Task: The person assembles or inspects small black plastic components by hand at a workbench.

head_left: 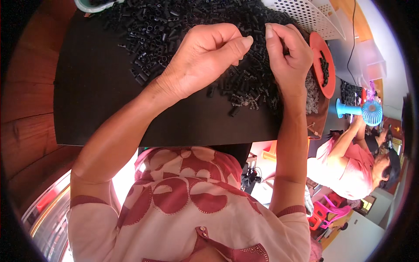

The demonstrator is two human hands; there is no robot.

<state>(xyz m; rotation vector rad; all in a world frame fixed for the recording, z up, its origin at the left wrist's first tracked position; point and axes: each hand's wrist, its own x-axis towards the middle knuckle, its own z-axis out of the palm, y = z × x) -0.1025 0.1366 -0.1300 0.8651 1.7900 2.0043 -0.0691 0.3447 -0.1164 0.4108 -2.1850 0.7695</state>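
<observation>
Above a spread of small black plastic tube-like parts, both of my hands are raised side by side, a short gap between them. My left hand is closed, thumb pressed against the curled fingers. My right hand is curled too, with thumb and index finger brought together. Anything pinched in either hand is hidden or too small to make out. Small metal springs lie among the black parts below the hands. Beside my right wrist is a heap of small clear pieces.
A red-orange plate with black parts lies at the right, near a white perforated basket. A rimmed bowl stands far left. The dark table's front edge is before me. Right: a blue fan and a co-worker.
</observation>
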